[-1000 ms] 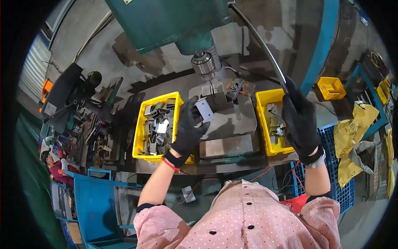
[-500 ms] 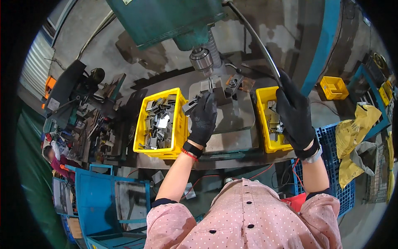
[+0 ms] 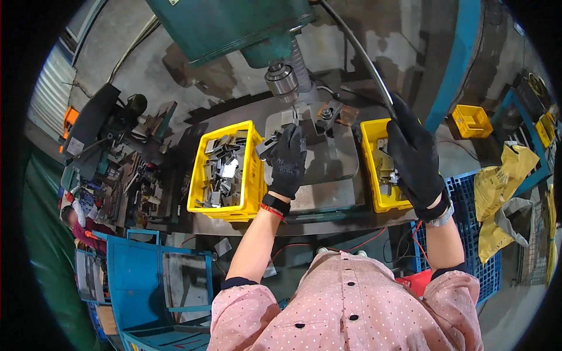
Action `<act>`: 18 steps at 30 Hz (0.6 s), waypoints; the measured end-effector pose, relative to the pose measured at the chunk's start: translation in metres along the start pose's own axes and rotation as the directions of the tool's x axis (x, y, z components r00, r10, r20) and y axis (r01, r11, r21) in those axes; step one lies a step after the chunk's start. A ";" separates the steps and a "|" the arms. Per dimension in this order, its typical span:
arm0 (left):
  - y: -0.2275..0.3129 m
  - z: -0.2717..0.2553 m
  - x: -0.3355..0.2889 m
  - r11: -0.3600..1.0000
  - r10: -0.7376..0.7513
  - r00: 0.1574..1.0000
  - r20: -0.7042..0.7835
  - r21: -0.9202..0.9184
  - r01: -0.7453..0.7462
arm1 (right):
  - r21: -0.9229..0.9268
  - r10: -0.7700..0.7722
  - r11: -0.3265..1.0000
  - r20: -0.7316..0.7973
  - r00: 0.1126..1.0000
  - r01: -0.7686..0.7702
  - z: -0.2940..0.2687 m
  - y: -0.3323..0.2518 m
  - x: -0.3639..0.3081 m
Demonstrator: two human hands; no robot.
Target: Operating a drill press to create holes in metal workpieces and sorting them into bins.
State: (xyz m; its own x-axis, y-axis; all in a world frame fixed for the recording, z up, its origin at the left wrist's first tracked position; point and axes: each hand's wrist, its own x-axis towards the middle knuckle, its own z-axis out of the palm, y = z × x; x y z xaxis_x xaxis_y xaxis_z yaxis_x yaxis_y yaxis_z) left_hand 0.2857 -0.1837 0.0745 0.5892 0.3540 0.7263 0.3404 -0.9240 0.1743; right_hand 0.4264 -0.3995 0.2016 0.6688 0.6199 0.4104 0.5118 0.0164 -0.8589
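Observation:
My right hand, in a black glove, is wrapped around the long feed lever of a green drill press. Below the press's metal chuck, my black-gloved left hand is closed at a small metal fixture on the machine table. Its fingers are bent and partly hidden, so what they pinch does not show clearly. A metal block juts out just left of that hand. The drill tip comes down close to the fixture, beyond my fingertips.
Yellow bins of metal pieces stand on both sides, a left bin and a right bin. A clamp bolt rises behind the fixture. Blue plastic pallets lie at the right, with yellow sacks. Another person is far left.
The view has shifted slightly. My left wrist has moved a little, its hand staying at the fixture; my right hand keeps its hold on the lever.

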 end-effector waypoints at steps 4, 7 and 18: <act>-0.002 -0.002 0.003 0.999 0.038 0.999 0.002 0.017 -0.038 | 0.009 -0.072 0.997 -0.037 0.997 0.072 0.003 0.008 0.001; 0.005 -0.007 0.009 0.997 0.028 1.000 -0.007 0.074 -0.027 | -0.001 -0.030 1.000 -0.025 0.999 0.030 0.002 0.014 0.002; -0.004 0.000 0.003 1.000 0.027 0.999 0.031 -0.002 -0.027 | 0.054 -0.098 0.994 -0.041 0.994 0.100 0.002 0.011 0.002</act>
State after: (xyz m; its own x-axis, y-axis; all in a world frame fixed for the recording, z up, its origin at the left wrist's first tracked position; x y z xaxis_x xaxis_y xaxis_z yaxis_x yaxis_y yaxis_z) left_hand 0.2857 -0.1787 0.0761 0.6208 0.3337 0.7094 0.3231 -0.9334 0.1563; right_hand 0.4329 -0.3964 0.1923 0.6368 0.5830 0.5046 0.5466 0.1202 -0.8288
